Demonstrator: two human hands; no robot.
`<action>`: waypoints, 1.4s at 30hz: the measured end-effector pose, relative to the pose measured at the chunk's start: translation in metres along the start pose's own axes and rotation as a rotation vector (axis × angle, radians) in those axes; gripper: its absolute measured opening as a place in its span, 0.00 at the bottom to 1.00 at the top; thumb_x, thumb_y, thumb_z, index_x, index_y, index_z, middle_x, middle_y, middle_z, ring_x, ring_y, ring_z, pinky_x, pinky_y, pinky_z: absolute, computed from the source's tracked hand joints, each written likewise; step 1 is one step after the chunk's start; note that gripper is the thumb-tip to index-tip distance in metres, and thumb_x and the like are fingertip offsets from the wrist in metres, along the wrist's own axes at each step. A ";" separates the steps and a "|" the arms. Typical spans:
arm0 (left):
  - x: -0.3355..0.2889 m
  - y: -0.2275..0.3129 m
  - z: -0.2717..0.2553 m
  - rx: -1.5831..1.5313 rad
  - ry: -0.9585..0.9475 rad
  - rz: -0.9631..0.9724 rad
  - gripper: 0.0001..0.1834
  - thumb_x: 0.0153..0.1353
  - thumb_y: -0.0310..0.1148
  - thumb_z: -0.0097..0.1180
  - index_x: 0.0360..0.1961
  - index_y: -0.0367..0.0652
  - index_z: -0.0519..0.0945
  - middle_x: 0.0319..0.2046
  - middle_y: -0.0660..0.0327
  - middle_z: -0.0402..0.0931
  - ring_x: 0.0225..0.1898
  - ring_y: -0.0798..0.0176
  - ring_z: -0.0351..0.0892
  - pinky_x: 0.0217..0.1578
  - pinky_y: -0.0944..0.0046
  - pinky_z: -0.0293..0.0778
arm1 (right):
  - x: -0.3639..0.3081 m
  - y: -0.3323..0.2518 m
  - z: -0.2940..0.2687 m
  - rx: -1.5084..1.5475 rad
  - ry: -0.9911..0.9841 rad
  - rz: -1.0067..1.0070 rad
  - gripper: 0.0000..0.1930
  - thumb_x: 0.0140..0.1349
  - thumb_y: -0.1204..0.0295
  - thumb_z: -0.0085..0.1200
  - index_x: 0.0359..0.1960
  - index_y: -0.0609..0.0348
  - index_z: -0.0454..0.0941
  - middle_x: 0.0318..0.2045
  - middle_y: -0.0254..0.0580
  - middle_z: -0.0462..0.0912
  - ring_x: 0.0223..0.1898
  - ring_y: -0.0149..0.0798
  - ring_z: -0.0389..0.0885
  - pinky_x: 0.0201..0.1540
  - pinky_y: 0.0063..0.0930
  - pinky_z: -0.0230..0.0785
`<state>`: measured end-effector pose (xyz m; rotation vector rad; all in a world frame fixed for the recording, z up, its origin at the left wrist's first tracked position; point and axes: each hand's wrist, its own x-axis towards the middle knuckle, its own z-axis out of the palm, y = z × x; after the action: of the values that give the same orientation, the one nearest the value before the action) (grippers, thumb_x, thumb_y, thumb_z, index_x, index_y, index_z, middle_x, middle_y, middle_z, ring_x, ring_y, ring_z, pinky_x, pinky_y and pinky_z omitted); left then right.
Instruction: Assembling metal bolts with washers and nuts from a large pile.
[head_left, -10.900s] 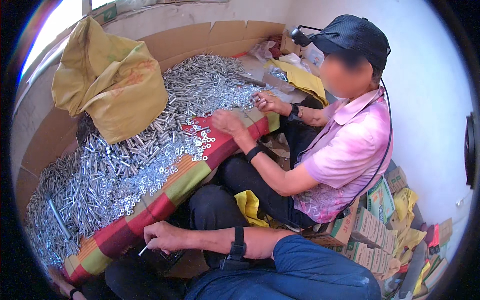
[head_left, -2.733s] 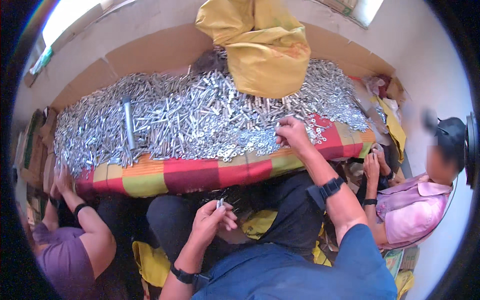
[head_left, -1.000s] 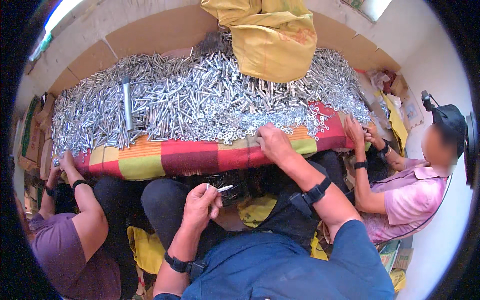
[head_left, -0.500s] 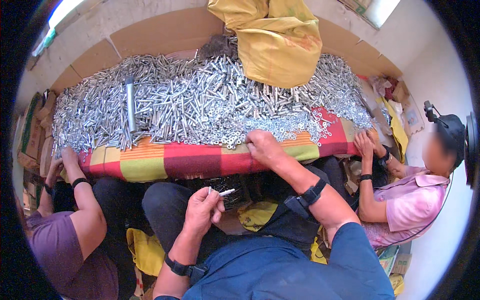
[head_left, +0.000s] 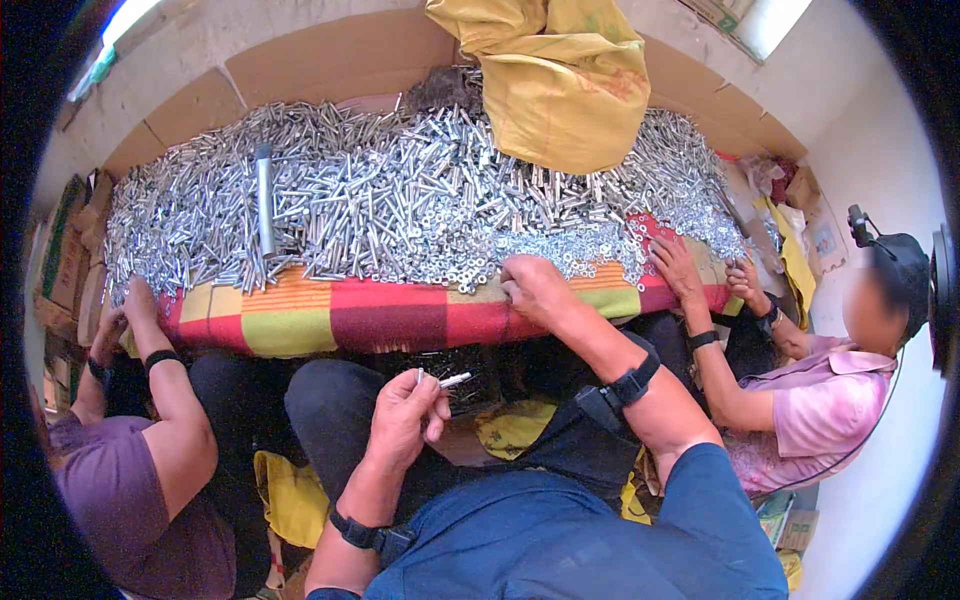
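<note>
In front of my lap, my left hand [head_left: 406, 408] is closed round a slender silver bolt [head_left: 455, 380], whose end sticks out past the fingertips to the right. A second small metal end shows at the thumb. My right hand [head_left: 536, 292] lies at the near edge of a heap of small nuts and washers [head_left: 460, 270], fingers curled and pressed together; whatever is in them is hidden. Beneath that wrist runs a checked red, yellow and green blanket [head_left: 385, 318]. Behind the nuts spreads a large heap of silver bolts and sleeves [head_left: 340, 200].
A thick metal tube [head_left: 265, 205] rests on the heap at left. A yellow sack [head_left: 565, 95] stands over the far side. Co-workers sit on both sides, a purple sleeve [head_left: 125, 490] at left, a pink shirt [head_left: 810, 400] at right. Cardboard [head_left: 330, 65] lines the back.
The right co-worker's one hand has moved left and farther onto the nuts, and their other hand has lifted slightly. My right hand has shifted a little; my left hand keeps the bolt in place.
</note>
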<state>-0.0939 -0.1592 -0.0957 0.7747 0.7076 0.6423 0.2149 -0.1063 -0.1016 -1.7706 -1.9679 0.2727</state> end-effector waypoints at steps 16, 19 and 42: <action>0.000 0.003 0.002 -0.053 0.095 -0.006 0.13 0.75 0.40 0.50 0.34 0.43 0.74 0.21 0.61 0.77 0.12 0.71 0.66 0.13 0.71 0.61 | -0.017 -0.058 -0.027 0.786 -0.179 0.442 0.08 0.63 0.73 0.59 0.42 0.64 0.81 0.25 0.40 0.82 0.23 0.34 0.82 0.27 0.27 0.75; 0.003 0.002 0.000 -0.100 0.101 -0.004 0.14 0.75 0.40 0.50 0.34 0.42 0.75 0.22 0.61 0.77 0.13 0.70 0.67 0.13 0.72 0.60 | -0.031 -0.082 -0.031 1.075 -0.237 0.432 0.08 0.67 0.72 0.57 0.42 0.65 0.80 0.26 0.33 0.81 0.22 0.24 0.80 0.25 0.20 0.73; 0.002 -0.001 -0.005 -0.146 0.083 0.014 0.13 0.73 0.40 0.55 0.35 0.43 0.77 0.22 0.63 0.77 0.13 0.73 0.68 0.13 0.74 0.60 | -0.056 -0.120 -0.006 1.641 -0.364 0.698 0.07 0.68 0.73 0.59 0.43 0.62 0.78 0.30 0.37 0.82 0.22 0.27 0.81 0.24 0.21 0.75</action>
<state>-0.0962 -0.1567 -0.0999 0.6216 0.7225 0.7342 0.1152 -0.1794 -0.0543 -1.0554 -0.5207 1.8350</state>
